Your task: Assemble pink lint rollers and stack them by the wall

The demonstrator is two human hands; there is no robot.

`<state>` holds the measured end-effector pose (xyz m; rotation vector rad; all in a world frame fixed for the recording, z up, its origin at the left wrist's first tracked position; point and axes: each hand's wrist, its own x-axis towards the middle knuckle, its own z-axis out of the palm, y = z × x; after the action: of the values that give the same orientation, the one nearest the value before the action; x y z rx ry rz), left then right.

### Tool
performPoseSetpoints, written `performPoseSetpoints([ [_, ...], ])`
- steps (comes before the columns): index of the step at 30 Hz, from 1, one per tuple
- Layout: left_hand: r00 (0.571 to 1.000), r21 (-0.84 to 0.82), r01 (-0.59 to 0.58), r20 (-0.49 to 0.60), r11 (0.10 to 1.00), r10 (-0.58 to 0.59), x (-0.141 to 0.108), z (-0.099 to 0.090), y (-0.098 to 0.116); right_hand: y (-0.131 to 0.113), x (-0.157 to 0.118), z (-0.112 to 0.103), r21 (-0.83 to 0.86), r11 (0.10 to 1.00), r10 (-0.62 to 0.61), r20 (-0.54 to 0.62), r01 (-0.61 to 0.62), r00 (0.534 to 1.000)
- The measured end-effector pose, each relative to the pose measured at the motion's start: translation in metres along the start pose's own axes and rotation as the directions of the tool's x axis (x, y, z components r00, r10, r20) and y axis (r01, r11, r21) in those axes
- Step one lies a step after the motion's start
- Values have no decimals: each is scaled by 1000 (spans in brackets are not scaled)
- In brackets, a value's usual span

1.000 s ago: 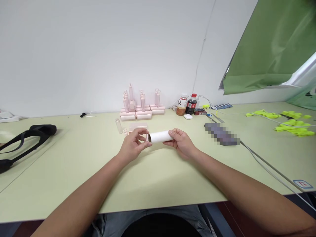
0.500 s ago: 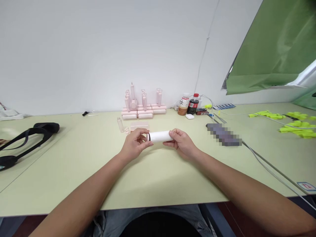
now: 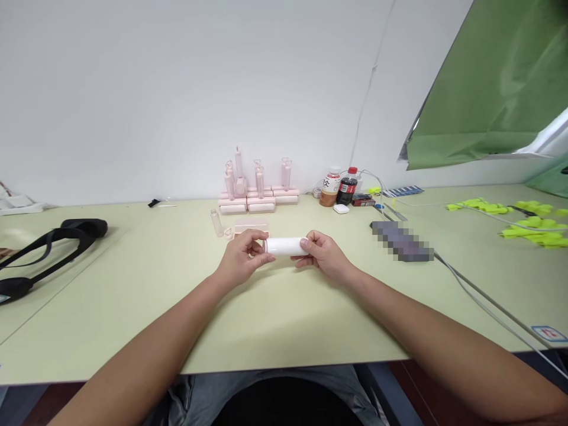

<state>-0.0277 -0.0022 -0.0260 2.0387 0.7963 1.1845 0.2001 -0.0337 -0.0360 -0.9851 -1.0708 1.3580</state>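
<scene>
Closed since the earlier frame at the left end of the white tube (image 3: 287, 246), with no dark gap visible; held crosswise above the table (image 3: 266, 322), aligned lengthwise between left hand (image 3: 243, 255) and right hand (image 3: 327, 255), clamped at opposite ends by both.

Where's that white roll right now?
In the head view, the white roll is near the middle, held between the left hand and right hand.
</scene>
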Motion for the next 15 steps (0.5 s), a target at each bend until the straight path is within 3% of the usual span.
performPoseSetpoints([
  [11, 999, -8, 22, 35, 1000, -22, -2, 3, -1, -2, 0, 0, 81, 995, 59, -4, -58, 998],
  [15, 1000, 21, 5, -9, 1000, -5, -3, 5, 0, -4, 2, 0, 128, 990, 68, -55, -61, 996],
])
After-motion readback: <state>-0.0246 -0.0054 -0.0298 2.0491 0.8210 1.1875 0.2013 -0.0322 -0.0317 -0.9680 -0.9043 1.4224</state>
